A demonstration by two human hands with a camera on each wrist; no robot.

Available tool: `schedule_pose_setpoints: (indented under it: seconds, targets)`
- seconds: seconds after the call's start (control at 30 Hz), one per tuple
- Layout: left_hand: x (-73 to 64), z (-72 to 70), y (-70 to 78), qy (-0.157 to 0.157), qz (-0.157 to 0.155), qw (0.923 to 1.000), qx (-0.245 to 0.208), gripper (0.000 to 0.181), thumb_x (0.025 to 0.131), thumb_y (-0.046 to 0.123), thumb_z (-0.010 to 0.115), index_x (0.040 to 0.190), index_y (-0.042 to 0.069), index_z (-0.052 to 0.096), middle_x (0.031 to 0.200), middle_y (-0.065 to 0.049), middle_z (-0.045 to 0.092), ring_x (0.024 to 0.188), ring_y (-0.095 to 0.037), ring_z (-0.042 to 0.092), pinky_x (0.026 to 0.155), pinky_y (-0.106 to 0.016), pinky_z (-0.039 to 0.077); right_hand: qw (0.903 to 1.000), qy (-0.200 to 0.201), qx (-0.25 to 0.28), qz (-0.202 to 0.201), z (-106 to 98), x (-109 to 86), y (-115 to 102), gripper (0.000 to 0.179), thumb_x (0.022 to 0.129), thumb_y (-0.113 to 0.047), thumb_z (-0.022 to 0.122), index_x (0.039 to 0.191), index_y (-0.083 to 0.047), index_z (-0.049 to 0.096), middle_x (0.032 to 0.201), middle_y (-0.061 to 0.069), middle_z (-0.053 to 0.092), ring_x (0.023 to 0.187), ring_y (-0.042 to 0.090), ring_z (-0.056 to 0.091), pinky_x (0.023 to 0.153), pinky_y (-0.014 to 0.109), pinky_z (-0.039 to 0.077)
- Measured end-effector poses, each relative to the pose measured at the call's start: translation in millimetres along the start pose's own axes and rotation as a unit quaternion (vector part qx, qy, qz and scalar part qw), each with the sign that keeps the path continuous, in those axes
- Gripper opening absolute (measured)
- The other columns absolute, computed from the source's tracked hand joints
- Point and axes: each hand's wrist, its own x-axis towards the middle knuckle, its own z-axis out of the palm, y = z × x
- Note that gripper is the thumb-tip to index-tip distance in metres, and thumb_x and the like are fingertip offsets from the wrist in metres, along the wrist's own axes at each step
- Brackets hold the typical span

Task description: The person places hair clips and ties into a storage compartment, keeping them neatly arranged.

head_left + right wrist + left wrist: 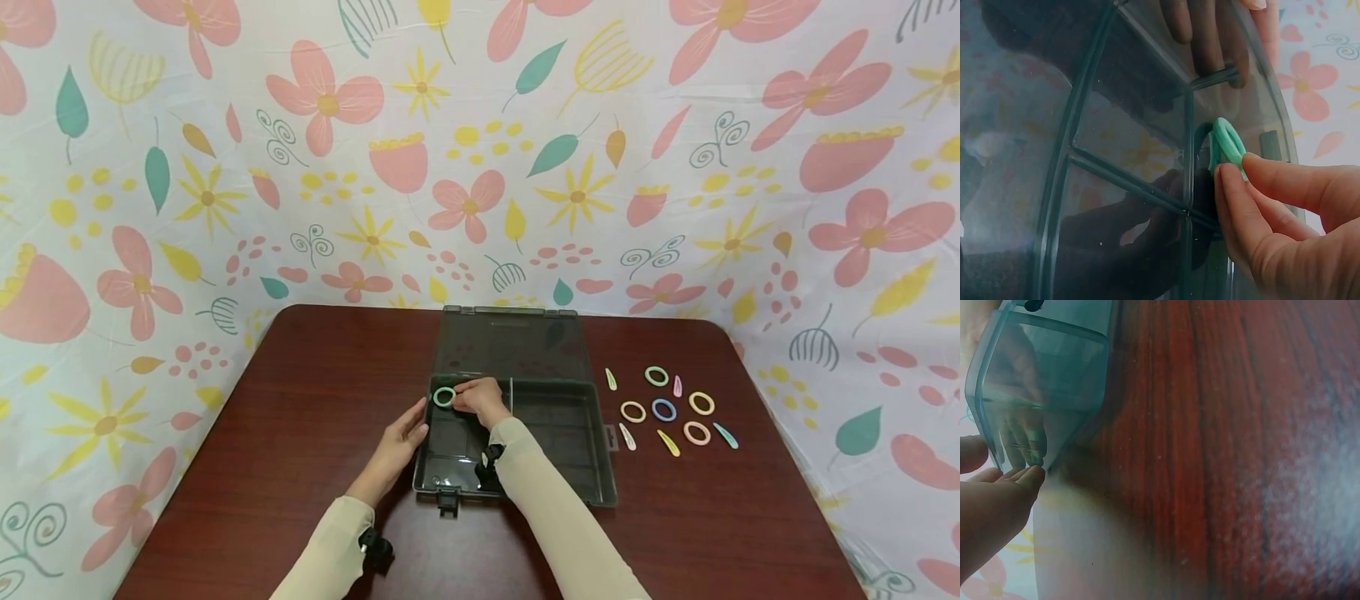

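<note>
1. One thick mint-green round ring (1231,144) is pinched between the thumb and fingertips of the right hand (480,402). Its material cannot be confirmed.
2. Ring position: inside the translucent dark-grey plastic box (558,442), at the far left corner of the left section. Whether it touches the floor of the box cannot be told.
3. Governing relation: the ring projects left from the right fingertips. Being round, it has no long axis; the right wrist view shows it tilted, partly on edge. Judgement: setting it flat calls for a small downward turn.
4. The left hand (397,446) is outside the box, fingers extended and touching the left wall. The ring is near it, with that wall between them; the right hand is nearer.
5. Five coloured rings (663,419) and five slim teardrop hair clips (669,443) lie on the reddish-brown wood-grain desk (322,375), to the right of the box.
6. Markings: no brand, label or writing can be read.
</note>
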Motion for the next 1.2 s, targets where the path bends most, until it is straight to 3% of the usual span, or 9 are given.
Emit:
schedule_pose_setpoints:
  seconds: [0.17,0.4,0.7,0.97,1.2]
  targets:
    - [-1.3,0.3,2.4,0.003,-0.007,1.0,0.001,0.054,0.099,0.0,0.049,0.15,0.003,0.031,0.152,-0.022,0.029,0.14,-0.038,0.028,0.11,-0.051,0.029,0.9997,0.007,-0.024,-0.007,-1,-2.2,-1,0.025,0.081,0.008,0.07,0.107,0.006,0.071,0.097,0.02,0.07,0.086,0.028,0.071,0.075,0.036,0.058]
    - [-0.7,1.1,4.7,0.001,-0.013,0.9999,0.008,0.054,0.1,0.0,0.048,0.151,0.005,0.031,0.153,-0.021,0.027,0.14,-0.038,0.026,0.11,-0.052,0.029,0.9989,0.004,-0.048,-0.002,-7,-5.9,-8,0.022,0.086,0.002,0.068,0.108,0.001,0.072,0.107,0.017,0.069,0.096,0.028,0.069,0.084,0.039,0.056]
    - [0.1,1.0,-0.8,0.004,-0.004,1.0,0.007,0.054,0.099,-0.002,0.048,0.15,0.003,0.032,0.151,-0.023,0.031,0.139,-0.038,0.029,0.11,-0.052,0.03,0.9956,-0.07,-0.046,-0.042,-20,-8.8,-20,0.024,0.088,0.0,0.066,0.111,0.008,0.068,0.111,0.019,0.067,0.099,0.029,0.068,0.087,0.039,0.054]
    - [-0.3,0.8,-1.2,0.012,-0.002,0.9999,-0.008,0.053,0.098,-0.004,0.048,0.149,0.002,0.033,0.15,-0.024,0.033,0.139,-0.037,0.03,0.11,-0.05,0.031,0.9861,-0.134,-0.046,-0.086,-41,-10.5,-34,0.034,0.09,-0.004,0.066,0.121,0.009,0.061,0.113,0.021,0.065,0.108,0.036,0.062,0.095,0.045,0.049]
    - [-1.4,0.4,-2.4,0.007,0.003,1.0,0.0,0.054,0.098,-0.002,0.049,0.149,0.002,0.033,0.151,-0.024,0.031,0.139,-0.039,0.029,0.11,-0.051,0.03,0.9818,-0.14,-0.034,-0.124,-76,-4.5,-43,0.041,0.091,-0.009,0.066,0.128,0.008,0.055,0.119,0.023,0.062,0.111,0.039,0.059,0.096,0.046,0.048]
